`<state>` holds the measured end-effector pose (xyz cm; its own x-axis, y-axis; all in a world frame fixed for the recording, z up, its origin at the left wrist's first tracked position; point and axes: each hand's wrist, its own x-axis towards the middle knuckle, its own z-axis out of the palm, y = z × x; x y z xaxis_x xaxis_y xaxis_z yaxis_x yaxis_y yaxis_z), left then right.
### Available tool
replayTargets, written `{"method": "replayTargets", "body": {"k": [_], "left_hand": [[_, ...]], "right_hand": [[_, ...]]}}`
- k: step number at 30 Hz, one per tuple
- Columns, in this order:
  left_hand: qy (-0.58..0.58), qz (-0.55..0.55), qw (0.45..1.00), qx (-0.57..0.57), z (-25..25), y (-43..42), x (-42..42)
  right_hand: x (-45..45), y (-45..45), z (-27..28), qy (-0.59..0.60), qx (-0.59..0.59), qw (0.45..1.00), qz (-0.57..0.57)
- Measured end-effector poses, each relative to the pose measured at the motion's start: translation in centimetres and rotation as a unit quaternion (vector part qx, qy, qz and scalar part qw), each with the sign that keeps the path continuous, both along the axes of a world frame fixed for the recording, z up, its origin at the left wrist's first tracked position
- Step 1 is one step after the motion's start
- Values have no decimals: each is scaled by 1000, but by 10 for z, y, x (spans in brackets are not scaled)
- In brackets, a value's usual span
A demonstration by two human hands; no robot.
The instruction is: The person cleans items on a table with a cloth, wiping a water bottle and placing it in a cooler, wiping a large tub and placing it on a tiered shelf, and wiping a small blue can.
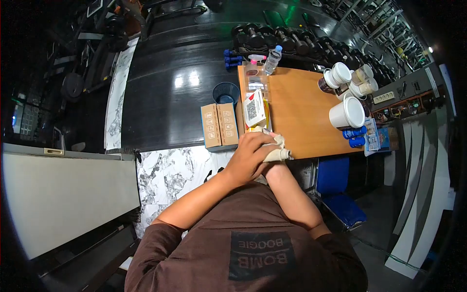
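My left hand (249,155) is closed on a crumpled cream cloth (279,154) at the near left corner of the wooden table. Its fingers bend over the cloth, and a loose end sticks out to the right. Beneath it, my right hand (270,168) lies close against the left hand and the cloth. The right fingers are hidden, so their grip does not show. Just beyond the hands stands a white box (254,109) with a printed code, with something yellow beside it.
The wooden table (306,97) carries a water bottle (274,61), a clear organizer (256,80), several white tubs (347,111) and blue dumbbells (355,136). At its left are a cardboard box (219,125) and a dark bin (225,92). A blue chair (335,182) stands right.
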<state>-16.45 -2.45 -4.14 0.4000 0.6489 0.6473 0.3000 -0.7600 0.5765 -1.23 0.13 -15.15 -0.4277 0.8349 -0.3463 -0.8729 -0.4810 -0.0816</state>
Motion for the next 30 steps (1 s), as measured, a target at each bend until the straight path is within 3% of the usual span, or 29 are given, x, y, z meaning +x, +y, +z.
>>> {"method": "replayTargets", "body": {"k": [1, 4, 5, 8, 11, 13, 14, 16, 20, 22, 24, 26, 28, 30], "left_hand": [[-32, 15, 998, -55, -2, 0, 1], [-101, 36, 985, -137, 0, 2, -1], [-68, 23, 991, -110, 4, 2, -3], [70, -22, 997, -7, 13, -8, -5], [82, -24, 996, 34, 15, -9, -4], [55, -11, 998, -1, 3, -5, -5], [23, -8, 1000, -18, -2, -3, -3], [-37, 5, 998, -51, -8, 2, 4], [-63, 4, 995, -81, -1, 10, 17], [-107, 45, 980, -159, -7, 20, 22], [-195, 87, 927, -308, -20, 31, 27], [-314, 60, 779, -540, -24, 36, 22], [-347, 52, 739, -576, -31, 37, 18], [-346, 55, 735, -580, -38, 39, 16]], "right_hand": [[-7, -3, 33, -103, -61, 993, -18], [-18, -10, 44, -166, -96, 976, -100], [-13, -9, 36, -136, -130, 977, -104], [-11, -13, 34, -122, -54, 989, -60], [-10, -11, 10, -172, -10, 983, -72], [-10, -13, 9, -205, 15, 976, -78], [-3, -3, 11, -91, -52, 992, -76], [-1, -15, 33, -127, 11, 985, -119], [13, -4, 63, -208, -25, 964, -162], [36, 2, 71, -162, -47, 981, -92], [51, 6, 75, -235, -48, 962, -133], [65, 8, 79, -220, -39, 965, -138], [73, 10, 78, -249, -51, 949, -185], [80, 9, 71, -252, -57, 944, -205]]}}
